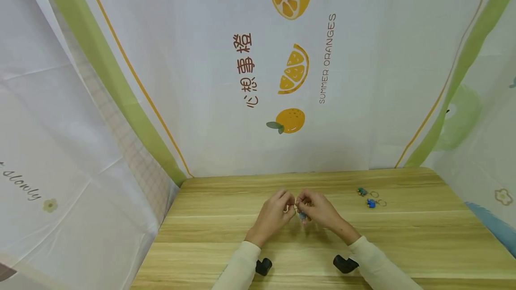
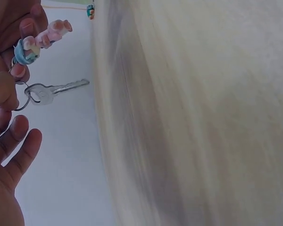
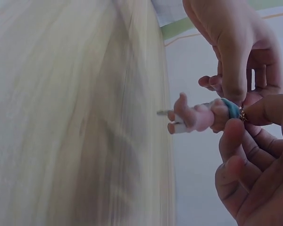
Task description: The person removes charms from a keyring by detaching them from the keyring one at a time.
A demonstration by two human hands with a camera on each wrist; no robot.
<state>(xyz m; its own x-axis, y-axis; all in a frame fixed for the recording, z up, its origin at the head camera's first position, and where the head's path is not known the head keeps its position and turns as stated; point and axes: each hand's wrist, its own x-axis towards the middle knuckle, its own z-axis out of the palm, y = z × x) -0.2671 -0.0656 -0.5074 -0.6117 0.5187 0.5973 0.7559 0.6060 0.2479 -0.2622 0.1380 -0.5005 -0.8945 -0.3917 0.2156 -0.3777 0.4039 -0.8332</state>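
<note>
My left hand [image 1: 274, 216] and right hand [image 1: 320, 211] meet close together above the wooden table [image 1: 217, 232]. Between them is a small pink figurine [image 3: 198, 118] with a teal top, its feet pointing towards the tabletop in the wrist views. The right thumb and fingers pinch the little chain at the figurine's teal end. A split key ring [image 2: 20, 109] is pinched by the left thumb and a finger. From that ring hangs a silver key [image 2: 47, 94]. Fingers hide where the chain and the ring come together.
Two small keychains with rings, one green [image 1: 362, 192] and one blue [image 1: 371, 203], lie at the table's back right. A white cloth [image 1: 209, 102] printed with oranges hangs behind the table. Black devices [image 1: 264, 266] show at both forearms.
</note>
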